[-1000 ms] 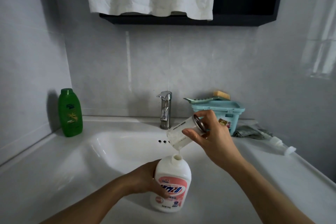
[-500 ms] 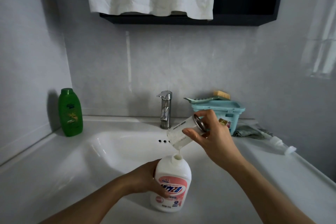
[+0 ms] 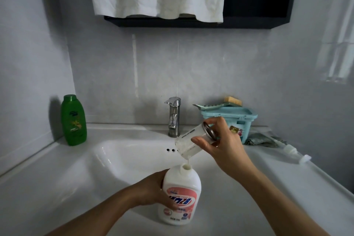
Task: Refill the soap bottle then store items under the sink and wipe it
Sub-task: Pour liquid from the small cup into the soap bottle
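Where jar (image 3: 193,141) over soap bottle (image 3: 180,195), faucet (image 3: 174,119) and teal basket (image 3: 243,120) just behind.

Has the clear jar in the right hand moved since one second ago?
No. The jar stays just right of the tap, tilted over the white bottle.

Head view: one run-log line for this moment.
phase: refill | left hand: grips soap bottle, upright, uncapped | right hand: tilts clear jar over its neck | flow: thin trickle | pump: lying on counter
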The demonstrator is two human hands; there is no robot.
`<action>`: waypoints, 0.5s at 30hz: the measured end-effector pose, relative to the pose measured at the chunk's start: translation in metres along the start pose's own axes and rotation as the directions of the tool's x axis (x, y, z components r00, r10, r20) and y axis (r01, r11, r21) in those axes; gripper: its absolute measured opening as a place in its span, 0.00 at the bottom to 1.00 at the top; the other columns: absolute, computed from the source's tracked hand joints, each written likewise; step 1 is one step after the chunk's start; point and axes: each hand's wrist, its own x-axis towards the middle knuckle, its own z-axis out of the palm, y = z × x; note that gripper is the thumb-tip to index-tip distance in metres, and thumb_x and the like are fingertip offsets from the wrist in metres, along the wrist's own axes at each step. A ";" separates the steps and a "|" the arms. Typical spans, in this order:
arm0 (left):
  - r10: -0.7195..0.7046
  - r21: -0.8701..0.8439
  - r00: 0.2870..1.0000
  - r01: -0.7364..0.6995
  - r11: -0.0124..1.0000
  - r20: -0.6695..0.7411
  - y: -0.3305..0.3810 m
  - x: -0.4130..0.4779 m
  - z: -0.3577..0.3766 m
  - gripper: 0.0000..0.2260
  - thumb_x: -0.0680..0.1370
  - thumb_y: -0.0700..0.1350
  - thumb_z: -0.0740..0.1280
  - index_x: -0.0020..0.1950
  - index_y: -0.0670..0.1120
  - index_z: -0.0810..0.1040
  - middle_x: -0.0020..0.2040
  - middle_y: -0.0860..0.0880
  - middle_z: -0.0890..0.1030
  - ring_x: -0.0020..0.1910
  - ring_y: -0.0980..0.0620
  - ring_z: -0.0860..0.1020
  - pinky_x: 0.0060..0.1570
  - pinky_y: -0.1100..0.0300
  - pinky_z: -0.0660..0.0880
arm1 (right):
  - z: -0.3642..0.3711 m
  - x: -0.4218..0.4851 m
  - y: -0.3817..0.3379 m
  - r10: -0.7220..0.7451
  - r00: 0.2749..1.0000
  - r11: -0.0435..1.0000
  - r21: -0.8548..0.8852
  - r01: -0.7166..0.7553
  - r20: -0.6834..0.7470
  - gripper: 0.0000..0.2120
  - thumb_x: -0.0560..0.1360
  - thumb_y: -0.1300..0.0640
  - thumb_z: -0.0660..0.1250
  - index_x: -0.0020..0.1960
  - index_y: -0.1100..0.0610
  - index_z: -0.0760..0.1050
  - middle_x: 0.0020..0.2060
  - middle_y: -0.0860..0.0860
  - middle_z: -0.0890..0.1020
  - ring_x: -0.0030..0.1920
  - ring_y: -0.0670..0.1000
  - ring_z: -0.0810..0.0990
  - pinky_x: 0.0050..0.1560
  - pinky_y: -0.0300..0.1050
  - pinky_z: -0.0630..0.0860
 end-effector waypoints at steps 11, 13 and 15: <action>0.010 -0.008 1.000 -0.010 1.000 0.006 0.000 0.000 0.000 0.29 0.65 0.36 0.78 0.61 0.56 0.74 0.54 0.56 0.83 0.54 0.61 0.80 0.51 0.67 0.77 | 0.000 -0.001 0.000 -0.006 1.000 1.000 -0.004 0.006 0.010 0.22 0.64 0.38 0.66 0.52 0.44 0.63 0.43 0.35 0.73 0.44 0.34 0.74 0.39 0.21 0.69; 0.009 -0.012 1.000 -0.009 1.000 0.007 0.000 0.000 0.000 0.30 0.65 0.36 0.78 0.63 0.55 0.74 0.55 0.56 0.83 0.54 0.60 0.80 0.50 0.67 0.77 | 0.000 0.000 0.001 -0.005 1.000 1.000 -0.005 0.005 0.002 0.22 0.64 0.38 0.66 0.52 0.44 0.63 0.43 0.38 0.74 0.44 0.34 0.74 0.39 0.21 0.69; 0.005 -0.012 1.000 -0.005 1.000 0.004 0.000 0.000 0.000 0.31 0.65 0.36 0.78 0.64 0.54 0.74 0.55 0.55 0.83 0.54 0.60 0.80 0.51 0.67 0.77 | 0.000 0.000 0.001 -0.004 1.000 1.000 -0.004 0.004 -0.007 0.23 0.63 0.37 0.66 0.53 0.44 0.63 0.44 0.39 0.75 0.44 0.35 0.75 0.39 0.22 0.69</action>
